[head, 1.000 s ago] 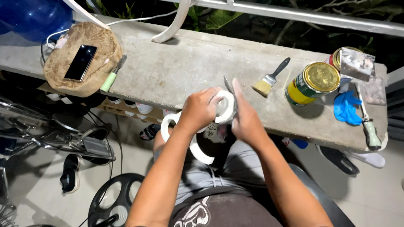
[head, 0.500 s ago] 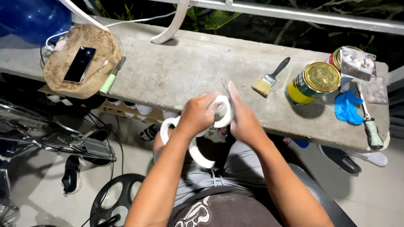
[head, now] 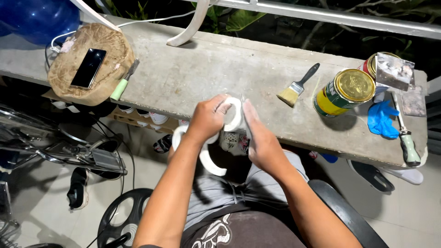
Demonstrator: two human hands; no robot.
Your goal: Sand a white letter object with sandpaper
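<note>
White curved piece, looped like linked rings, held in front of the person's lap at the near edge of the concrete counter. Upper loop sits between both hands, lower loops hang below the left wrist. Left hand has fingers clenched around the upper loop from the left. Right hand presses against the loop's right side, fingers extended flat along it, thumb side hidden; a thin blade-like bit shows just above the fingertips, too small to tell.

On the counter: paintbrush with black handle right of the hands, near a yellow-green tin can lying tilted. Blue glove beside the can, scraper with pale handle just right of it. Far left, a round wooden block with a dark phone on top; green-handled tool leaning at its edge. Shoes under the counter.
</note>
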